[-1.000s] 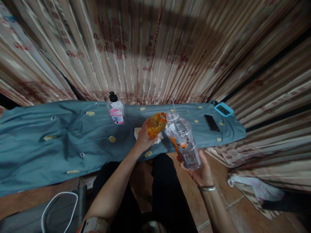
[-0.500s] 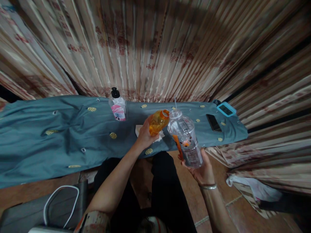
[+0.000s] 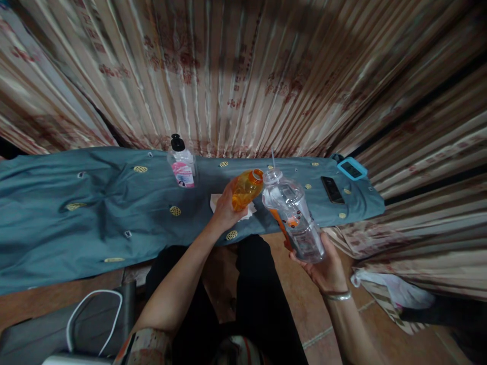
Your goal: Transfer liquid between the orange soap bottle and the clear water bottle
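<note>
My left hand [image 3: 224, 210] is wrapped round a small orange see-through bottle [image 3: 246, 191], tilted with its uncapped mouth up to the right. In my right hand [image 3: 330, 264] is a larger clear plastic bottle [image 3: 295, 218] with an orange label, gripped near its base and leaning left. The two bottle mouths are close together; whether they touch I cannot tell. A thin clear stick or straw [image 3: 273, 158] shows just above the clear bottle's mouth. Under my left hand lies white tissue [image 3: 250, 212], partly hidden.
A clear pump bottle [image 3: 183, 170] with black top and pink label stands left on the teal cloth [image 3: 106, 213]. At the right lie a dark phone [image 3: 332, 190] and a blue-framed digital clock [image 3: 352, 169]. Pleated curtains [image 3: 228, 76] hang behind. A white cable [image 3: 95, 317] is lower left.
The lower end of the clear bottle has swung right with my right hand, so it leans more. The orange bottle stays in nearly the same place. The whole view has shifted slightly.
</note>
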The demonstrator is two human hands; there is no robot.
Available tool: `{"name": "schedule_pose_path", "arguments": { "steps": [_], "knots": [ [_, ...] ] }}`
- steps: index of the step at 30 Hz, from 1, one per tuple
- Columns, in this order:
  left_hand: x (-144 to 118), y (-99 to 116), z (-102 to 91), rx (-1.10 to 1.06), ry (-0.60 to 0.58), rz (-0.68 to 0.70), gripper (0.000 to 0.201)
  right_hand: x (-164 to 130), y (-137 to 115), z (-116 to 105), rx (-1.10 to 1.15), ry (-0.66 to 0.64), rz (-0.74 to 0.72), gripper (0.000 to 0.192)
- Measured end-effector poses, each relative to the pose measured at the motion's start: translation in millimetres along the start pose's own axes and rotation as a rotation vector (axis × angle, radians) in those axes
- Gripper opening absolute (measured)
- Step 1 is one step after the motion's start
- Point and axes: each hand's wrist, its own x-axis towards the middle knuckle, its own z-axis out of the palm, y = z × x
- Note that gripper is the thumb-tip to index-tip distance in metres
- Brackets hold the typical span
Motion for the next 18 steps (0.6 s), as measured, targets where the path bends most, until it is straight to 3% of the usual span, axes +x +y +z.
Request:
{"name": "schedule_pose_path", "arguments": {
  "steps": [18],
  "knots": [
    [3,1,-6.3,-0.041,-0.02,-0.059,0.084,-31,16,7,0.084,0.008,-0.028,0.043]
  ]
}}
